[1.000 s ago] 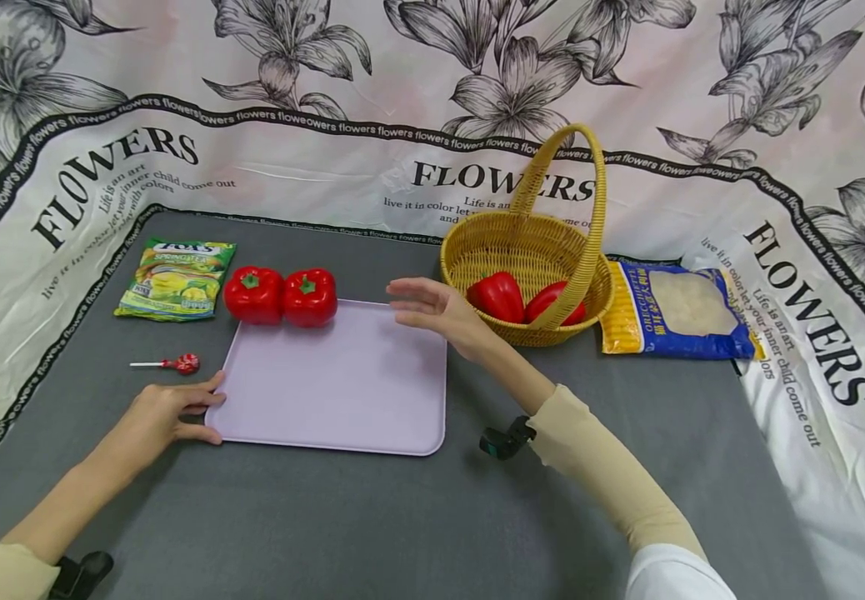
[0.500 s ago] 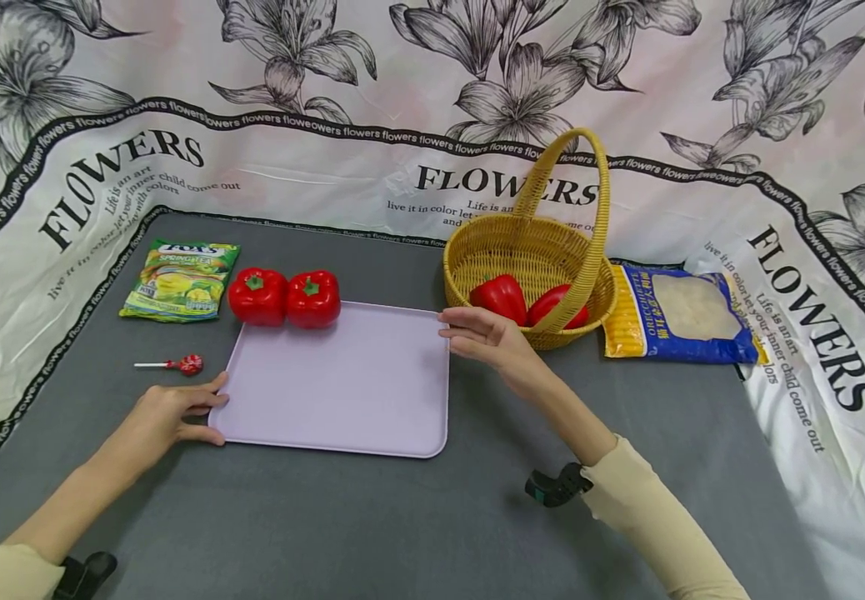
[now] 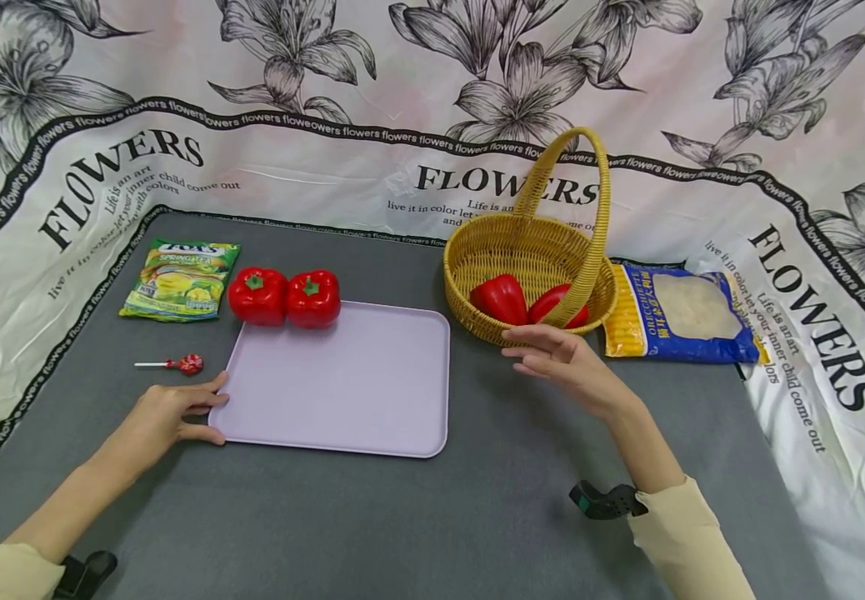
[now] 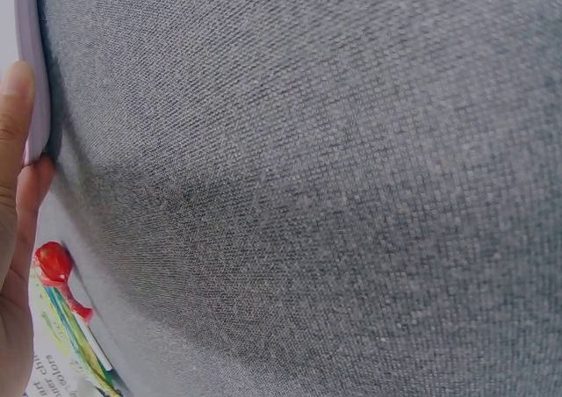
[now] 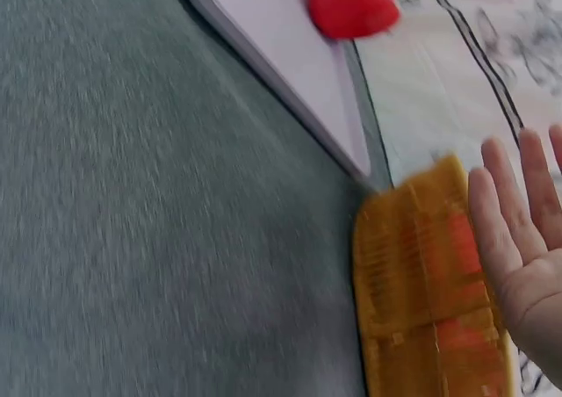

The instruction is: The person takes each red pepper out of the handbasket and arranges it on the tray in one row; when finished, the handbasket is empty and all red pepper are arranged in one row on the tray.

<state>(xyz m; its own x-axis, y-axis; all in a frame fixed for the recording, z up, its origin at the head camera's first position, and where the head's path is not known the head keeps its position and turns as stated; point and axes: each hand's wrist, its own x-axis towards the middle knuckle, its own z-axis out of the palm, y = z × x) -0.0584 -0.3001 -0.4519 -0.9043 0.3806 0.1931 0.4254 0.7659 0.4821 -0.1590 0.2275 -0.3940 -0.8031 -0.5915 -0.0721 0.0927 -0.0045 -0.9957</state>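
My left hand (image 3: 158, 421) holds the near left corner of a pale lilac tray (image 3: 335, 383), thumb at the rim and fingers along the left edge. The left wrist view shows the thumb on the tray's rim (image 4: 28, 28). Two red bell peppers (image 3: 312, 298) sit side by side at the tray's far left corner. My right hand (image 3: 571, 367) is in the air in front of a yellow wicker basket (image 3: 470, 250), its fingers extended and holding nothing. Inside the basket lie two more red peppers (image 3: 498, 298).
Left of the tray lies a red-wrapped lollipop (image 3: 191, 364), with a green and yellow candy bag (image 3: 181, 279) behind it. A blue and yellow orecchiette bag (image 3: 683, 312) lies right of the basket. Flower-printed cloth (image 3: 312, 167) hangs behind the grey table (image 3: 327, 525).
My right hand has moved right, from above the tray's far right part to in front of the basket. My left hand, the tray and the peppers stay put.
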